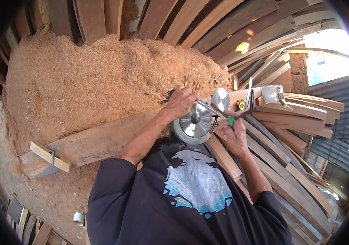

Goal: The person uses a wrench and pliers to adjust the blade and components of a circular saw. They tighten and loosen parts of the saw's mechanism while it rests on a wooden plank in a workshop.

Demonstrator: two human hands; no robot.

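A shiny round saw blade [193, 122] lies on top of a round grey base close to my chest. My right hand [236, 134] is closed round the green handle [231, 121] of a thin metal file [211, 108], which crosses over the blade's far edge. At the file's other end, the fingers of my left hand [181, 102] are closed on its tip. Dark teeth of something [168, 96] show just beyond my left hand; its whole shape is hidden. A second, smaller saw blade [220, 99] stands beyond the file.
A long plank [97, 130] runs left, with a short wood piece [50, 156] across it. Sawdust [101, 77] is heaped ahead. A yellow-black tape measure [240, 105] and a white container [271, 94] sit at right. Stacked boards [280, 163] fill the right side.
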